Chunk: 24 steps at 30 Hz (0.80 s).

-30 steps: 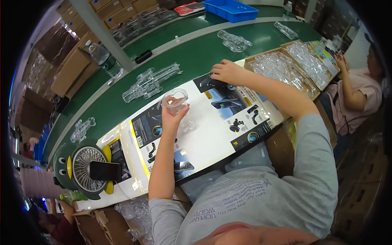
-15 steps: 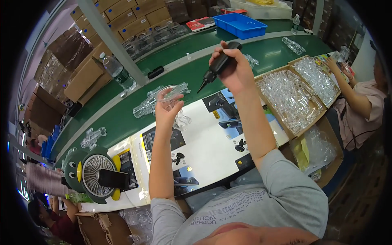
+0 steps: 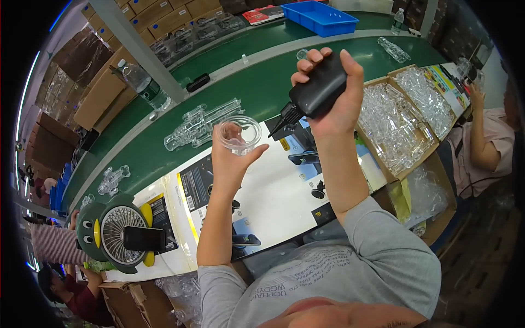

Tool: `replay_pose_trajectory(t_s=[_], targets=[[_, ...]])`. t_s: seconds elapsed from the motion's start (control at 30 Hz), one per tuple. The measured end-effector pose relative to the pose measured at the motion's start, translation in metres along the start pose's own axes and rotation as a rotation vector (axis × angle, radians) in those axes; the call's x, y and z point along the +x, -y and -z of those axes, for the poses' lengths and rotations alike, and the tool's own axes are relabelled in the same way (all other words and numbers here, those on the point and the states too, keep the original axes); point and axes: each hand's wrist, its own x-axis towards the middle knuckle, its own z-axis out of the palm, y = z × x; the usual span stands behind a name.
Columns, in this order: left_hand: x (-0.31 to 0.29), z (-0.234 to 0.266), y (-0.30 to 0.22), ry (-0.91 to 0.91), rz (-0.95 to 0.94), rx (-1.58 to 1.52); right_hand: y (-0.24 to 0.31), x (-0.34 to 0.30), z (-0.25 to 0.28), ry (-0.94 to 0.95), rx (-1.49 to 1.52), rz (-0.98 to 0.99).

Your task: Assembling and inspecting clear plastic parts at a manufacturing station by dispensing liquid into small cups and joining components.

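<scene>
My left hand (image 3: 228, 167) is closed around a clear round plastic cup-like piece (image 3: 256, 131), its open rim facing up and the thumb stretched out beside it. In my right hand (image 3: 342, 112) is a black handheld tool (image 3: 320, 90) with a bulky rounded body and a narrow pointed tip. That tip points down and left, a short way right of the clear piece and apart from it. Beyond my left hand, clear plastic tubular assemblies (image 3: 188, 128) lie on the green surface. Under both hands is a white printed sheet (image 3: 268, 191) with product pictures.
Cardboard trays of clear plastic parts (image 3: 396, 126) stand to the right, near a co-worker (image 3: 481, 142). A penguin-shaped fan (image 3: 98, 235) with a black phone (image 3: 145, 239) is at left. Further back are a water bottle (image 3: 145, 87), a metal post (image 3: 131, 46) and a blue tray (image 3: 322, 24).
My right hand has turned, so the tool's broad body faces up and its tip sits lower. The clear piece in my left hand now shows its open rim. The view has shifted slightly.
</scene>
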Motion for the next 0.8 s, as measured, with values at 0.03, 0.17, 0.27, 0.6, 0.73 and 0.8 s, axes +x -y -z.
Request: replay_pose_trajectory(t_s=[0.03,0.17,0.27,0.6,0.73,0.8], targets=[[-0.001,-0.003,0.000,-0.037,-0.057,0.036,0.001,-0.002,0.001,-0.007,-0.003,-0.004],[-0.005,-0.012,0.005,-0.015,-0.075,-0.130,0.002,-0.008,0.001,0.121,-0.090,0.144],[-0.006,-0.015,0.003,-0.018,-0.105,-0.103,0.001,-0.014,-0.003,0.168,-0.141,0.193],[-0.014,-0.016,-0.005,-0.218,-0.298,0.090,-0.011,-0.025,-0.005,0.214,-0.249,0.180],[-0.013,-0.015,-0.008,-0.213,-0.383,0.143,-0.008,-0.027,-0.007,0.231,-0.221,0.190],[-0.013,-0.016,-0.007,-0.216,-0.384,0.158,-0.007,-0.026,-0.005,0.229,-0.217,0.183]])
